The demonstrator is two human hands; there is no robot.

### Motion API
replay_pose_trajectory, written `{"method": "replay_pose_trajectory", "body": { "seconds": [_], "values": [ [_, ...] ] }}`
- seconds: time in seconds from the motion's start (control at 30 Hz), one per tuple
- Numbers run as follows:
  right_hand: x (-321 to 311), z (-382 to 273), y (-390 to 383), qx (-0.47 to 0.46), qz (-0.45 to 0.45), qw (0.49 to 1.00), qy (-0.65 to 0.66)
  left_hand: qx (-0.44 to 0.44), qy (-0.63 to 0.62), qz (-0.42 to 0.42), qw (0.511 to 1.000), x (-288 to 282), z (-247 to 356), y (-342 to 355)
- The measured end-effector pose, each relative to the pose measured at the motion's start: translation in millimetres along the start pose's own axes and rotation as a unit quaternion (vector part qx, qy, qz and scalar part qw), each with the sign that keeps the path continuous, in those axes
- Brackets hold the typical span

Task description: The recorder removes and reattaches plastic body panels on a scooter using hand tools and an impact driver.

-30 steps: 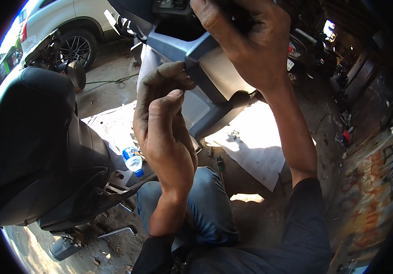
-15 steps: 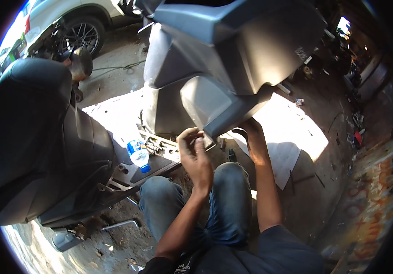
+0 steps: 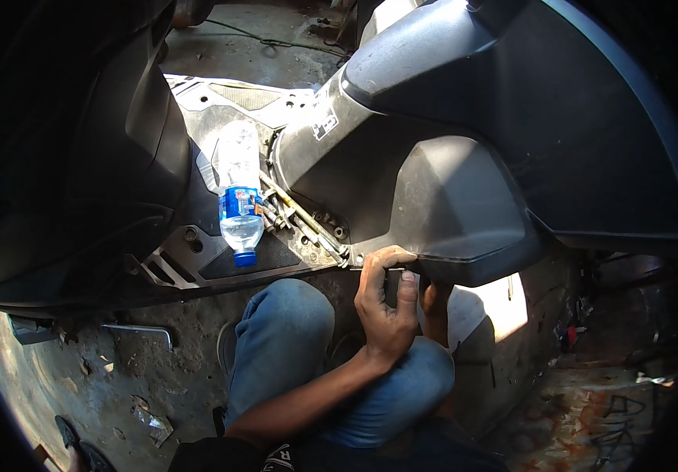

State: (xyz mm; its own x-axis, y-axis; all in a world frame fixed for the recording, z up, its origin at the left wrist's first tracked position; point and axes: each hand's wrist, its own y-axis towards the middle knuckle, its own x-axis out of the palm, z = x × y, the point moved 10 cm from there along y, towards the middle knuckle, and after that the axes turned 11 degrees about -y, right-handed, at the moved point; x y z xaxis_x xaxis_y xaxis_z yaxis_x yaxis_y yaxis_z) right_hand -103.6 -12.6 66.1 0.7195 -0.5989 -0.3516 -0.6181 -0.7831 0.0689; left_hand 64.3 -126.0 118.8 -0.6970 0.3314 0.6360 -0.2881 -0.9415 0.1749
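My left hand (image 3: 387,305) is at the lower edge of the scooter's dark grey front panel (image 3: 461,208), fingers curled over the edge and thumb raised. A thin pale line shows between its fingers and thumb; I cannot make out what it is. My right hand (image 3: 435,308) reaches up beneath the same panel, its fingers hidden behind the edge and my left hand. Beside my left hand, several long bolts (image 3: 301,216) lie in a heap on the scooter's footboard (image 3: 221,269). A clear plastic bottle (image 3: 242,224) with a blue cap and label lies next to them.
The scooter's dark seat body (image 3: 110,149) rises on the left. An L-shaped metal wrench (image 3: 146,327) and a crumpled wrapper (image 3: 152,422) lie on the concrete floor below the footboard. My bent knees are close under the panel. A white sheet (image 3: 504,305) lies on the floor at right.
My view has shifted closer and to the left over the footboard. My left hand stays at the panel's lower edge; my right hand, seen more fully before, is now mostly hidden behind it.
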Motion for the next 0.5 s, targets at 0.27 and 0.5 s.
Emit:
{"method": "replay_pose_trajectory", "body": {
  "seconds": [0.27, 0.5],
  "values": [
    [-5.0, 5.0, -17.1, 0.013, 0.054, 0.998, 0.004, 0.033, -0.005, -0.063, 0.997, 8.2, -5.0, 9.9],
    [-6.4, 1.4, -26.6, -0.004, 0.1, 0.995, 0.02, 0.001, 0.001, -0.103, 0.995, 21.2, -7.5, 16.6]
  ]
}}
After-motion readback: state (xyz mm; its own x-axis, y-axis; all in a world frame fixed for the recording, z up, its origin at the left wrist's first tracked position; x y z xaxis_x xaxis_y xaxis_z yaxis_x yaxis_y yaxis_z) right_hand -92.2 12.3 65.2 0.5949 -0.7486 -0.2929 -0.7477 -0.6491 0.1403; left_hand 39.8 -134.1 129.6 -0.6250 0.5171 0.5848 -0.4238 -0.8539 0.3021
